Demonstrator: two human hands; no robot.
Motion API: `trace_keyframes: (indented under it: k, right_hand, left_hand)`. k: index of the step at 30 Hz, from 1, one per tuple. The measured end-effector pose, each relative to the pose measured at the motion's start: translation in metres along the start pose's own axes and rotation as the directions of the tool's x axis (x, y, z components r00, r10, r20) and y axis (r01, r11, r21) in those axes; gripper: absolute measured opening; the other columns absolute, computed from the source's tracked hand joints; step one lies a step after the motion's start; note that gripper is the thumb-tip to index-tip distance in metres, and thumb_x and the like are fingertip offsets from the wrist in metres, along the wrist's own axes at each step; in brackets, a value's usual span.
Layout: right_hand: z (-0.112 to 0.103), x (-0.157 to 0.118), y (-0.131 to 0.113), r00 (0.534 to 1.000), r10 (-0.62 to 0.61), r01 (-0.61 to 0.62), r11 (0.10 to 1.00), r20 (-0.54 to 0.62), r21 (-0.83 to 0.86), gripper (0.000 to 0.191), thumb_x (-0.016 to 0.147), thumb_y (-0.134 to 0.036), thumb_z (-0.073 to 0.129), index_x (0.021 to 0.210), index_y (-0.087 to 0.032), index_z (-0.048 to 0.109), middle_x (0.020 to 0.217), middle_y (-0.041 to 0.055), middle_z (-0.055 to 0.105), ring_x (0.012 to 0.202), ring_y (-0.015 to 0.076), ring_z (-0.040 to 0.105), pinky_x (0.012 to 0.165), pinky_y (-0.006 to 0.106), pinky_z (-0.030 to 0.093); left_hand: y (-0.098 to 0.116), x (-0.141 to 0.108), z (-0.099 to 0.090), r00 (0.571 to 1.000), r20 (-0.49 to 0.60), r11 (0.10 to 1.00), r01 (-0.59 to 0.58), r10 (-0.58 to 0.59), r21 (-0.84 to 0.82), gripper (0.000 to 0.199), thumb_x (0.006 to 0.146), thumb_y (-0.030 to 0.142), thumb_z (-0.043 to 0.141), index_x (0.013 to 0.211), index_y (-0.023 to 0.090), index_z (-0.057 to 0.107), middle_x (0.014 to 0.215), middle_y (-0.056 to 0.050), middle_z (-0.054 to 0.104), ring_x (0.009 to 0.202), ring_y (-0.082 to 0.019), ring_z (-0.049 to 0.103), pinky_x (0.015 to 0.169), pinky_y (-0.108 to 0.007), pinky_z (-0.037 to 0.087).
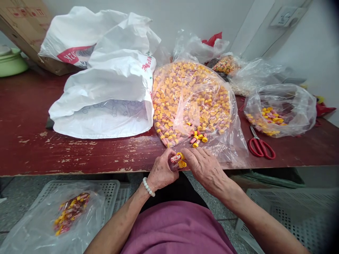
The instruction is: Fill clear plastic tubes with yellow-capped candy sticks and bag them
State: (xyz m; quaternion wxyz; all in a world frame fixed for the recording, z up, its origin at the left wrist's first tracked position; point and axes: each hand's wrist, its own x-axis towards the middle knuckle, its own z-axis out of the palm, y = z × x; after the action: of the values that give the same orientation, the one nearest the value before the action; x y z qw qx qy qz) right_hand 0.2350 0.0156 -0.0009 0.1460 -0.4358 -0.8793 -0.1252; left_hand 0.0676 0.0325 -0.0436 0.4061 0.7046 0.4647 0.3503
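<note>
**Two small pieces held at the worktop edge**

The left hand [163,171] has its fingers clamped on two yellow-capped pieces [176,158], near the front edge of the worktop [119,155]. The right hand [205,164] is at the caps; whether its fingers grip, I cannot tell. Red-handled scissors [258,140] lie at right.

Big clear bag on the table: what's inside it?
The bag holds many small yellow-capped pieces with red-and-white bodies. The upper ones show through the clear plastic; whatever lies beneath them is covered.
</note>
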Motion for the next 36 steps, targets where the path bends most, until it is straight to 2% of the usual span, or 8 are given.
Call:
trace_keyframes:
  k: [7,12,18,23,26,29,32,36]
  right_hand:
    - [-0.004,0.003,0.004,0.999,0.039,-0.037,0.995,0.018,-0.097,0.025,0.088,-0.009,0.041,0.11,-0.01,0.052,0.09,0.0107,0.061,0.078,0.0221,0.05,0.069,0.035,0.041]
    - [-0.009,0.004,0.001,0.996,-0.084,0.078,0.982,0.029,0.17,0.043,0.085,-0.005,0.037,0.127,-0.014,0.043,0.11,0.0113,0.059,0.091,0.0223,0.05,0.075,0.036,0.043]
    - [-0.001,0.007,-0.007,0.999,0.033,-0.019,0.889,-0.023,0.458,0.056,0.077,0.001,0.038,0.13,-0.015,0.039,0.098,0.0079,0.063,0.083,0.0203,0.049,0.073,0.035,0.044]
    - [0.009,0.005,0.006,0.993,0.118,-0.095,0.789,0.003,0.607,0.052,0.078,-0.003,0.037,0.127,-0.02,0.043,0.107,0.0073,0.062,0.098,0.0198,0.053,0.084,0.037,0.044]
    - [0.031,-0.007,0.039,0.906,0.42,-0.336,0.791,-0.052,0.512,0.033,0.085,-0.012,0.037,0.111,-0.019,0.055,0.105,0.0089,0.062,0.099,0.0207,0.055,0.085,0.038,0.044]
    - [0.06,-0.022,0.073,0.783,0.62,-0.609,0.78,-0.045,0.144,0.026,0.084,-0.028,0.05,0.106,-0.017,0.06,0.105,0.015,0.059,0.099,0.0282,0.052,0.083,0.044,0.043]
    - [0.081,-0.03,0.095,0.733,0.679,-0.677,0.734,0.043,-0.052,0.027,0.085,-0.031,0.049,0.106,-0.018,0.061,0.104,0.0157,0.059,0.096,0.0301,0.053,0.077,0.043,0.044]
    - [0.071,-0.028,0.096,0.714,0.698,-0.699,0.709,0.047,0.091,0.025,0.087,-0.02,0.041,0.1,-0.014,0.061,0.096,0.0156,0.062,0.092,0.0271,0.057,0.078,0.04,0.045]
  left_hand:
    - [0.001,-0.001,0.0,0.999,0.052,0.997,0.006,-0.01,0.079,0.04,0.058,0.007,0.056,0.095,0.02,0.047,0.074,0.002,0.059,0.061,-0.012,0.053,0.058,-0.023,0.037]
    - [0.002,0.001,0.003,0.999,0.036,0.986,-0.034,0.029,0.164,0.037,0.059,0.006,0.053,0.093,0.02,0.045,0.078,0.0,0.06,0.066,-0.016,0.055,0.061,-0.026,0.039]
    - [0.001,0.001,0.005,0.999,0.028,0.998,0.019,-0.02,0.058,0.039,0.057,0.006,0.056,0.094,0.019,0.049,0.084,-0.001,0.062,0.071,-0.016,0.057,0.063,-0.026,0.042]
    - [0.0,0.004,0.001,0.997,-0.005,0.992,0.074,-0.075,-0.105,0.038,0.056,0.006,0.06,0.091,0.017,0.051,0.08,0.001,0.06,0.07,-0.013,0.056,0.064,-0.024,0.043]
    - [-0.003,0.004,-0.005,0.989,0.01,0.959,0.145,-0.147,-0.244,0.033,0.057,0.007,0.063,0.085,0.017,0.049,0.076,0.002,0.058,0.065,-0.01,0.053,0.06,-0.021,0.043]
    - [-0.007,0.002,-0.009,0.971,0.007,0.913,0.229,-0.24,-0.339,0.034,0.056,0.008,0.066,0.082,0.017,0.046,0.074,0.003,0.056,0.059,-0.008,0.05,0.055,-0.019,0.042]
    - [-0.009,0.001,-0.009,0.959,-0.011,0.893,0.259,-0.283,-0.368,0.036,0.055,0.008,0.067,0.082,0.017,0.046,0.071,0.005,0.055,0.056,-0.007,0.048,0.052,-0.018,0.04]
    - [-0.007,0.002,-0.006,0.971,-0.032,0.908,0.211,-0.239,-0.362,0.034,0.056,0.007,0.065,0.082,0.017,0.045,0.075,0.003,0.056,0.063,-0.009,0.052,0.058,-0.02,0.044]
